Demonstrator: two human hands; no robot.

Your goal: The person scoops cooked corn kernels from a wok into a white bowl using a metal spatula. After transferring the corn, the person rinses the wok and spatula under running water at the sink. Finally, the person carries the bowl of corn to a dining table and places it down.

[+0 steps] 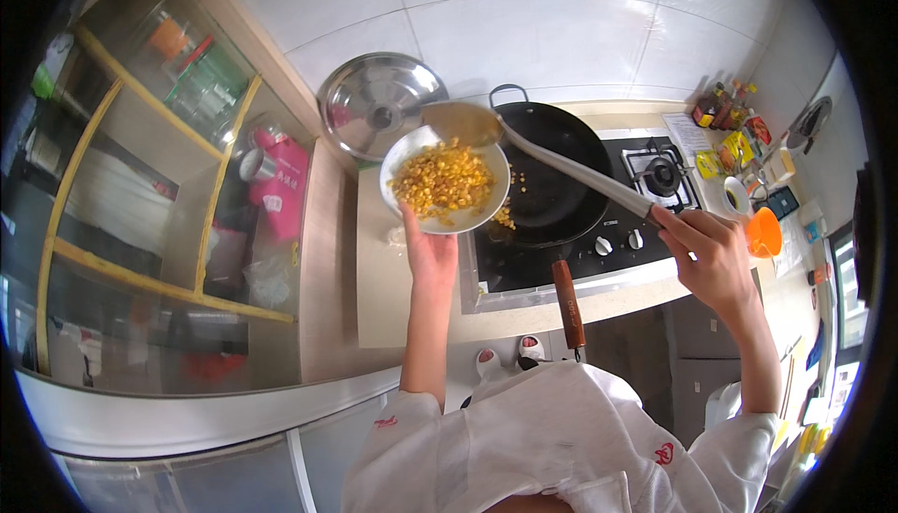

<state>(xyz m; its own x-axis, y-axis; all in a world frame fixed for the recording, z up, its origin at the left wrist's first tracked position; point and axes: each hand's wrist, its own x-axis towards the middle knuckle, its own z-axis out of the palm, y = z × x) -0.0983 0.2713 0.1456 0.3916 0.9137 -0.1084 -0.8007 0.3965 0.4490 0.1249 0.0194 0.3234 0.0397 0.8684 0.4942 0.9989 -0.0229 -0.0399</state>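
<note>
My left hand [430, 246] grips the near edge of a white bowl [500, 184], which is heaped with yellow corn kernels [441, 181]. The bowl is held up at the left side of a black wok [566, 204], overlapping its rim in view. My right hand [706, 256] is closed around the long grey handle of a spatula [582, 173]. Its broad head hangs over the bowl's far rim, above the corn. A few loose kernels lie on the wok's left inside, near the bowl. The wok's wooden handle points toward me.
A steel lid [369, 106] leans by the wall behind the bowl. Right of the wok is a second gas burner [662, 174]. Bottles [716, 106], packets and an orange bowl [763, 232] stand on the right counter. A glass-fronted cabinet [140, 195] flanks the left.
</note>
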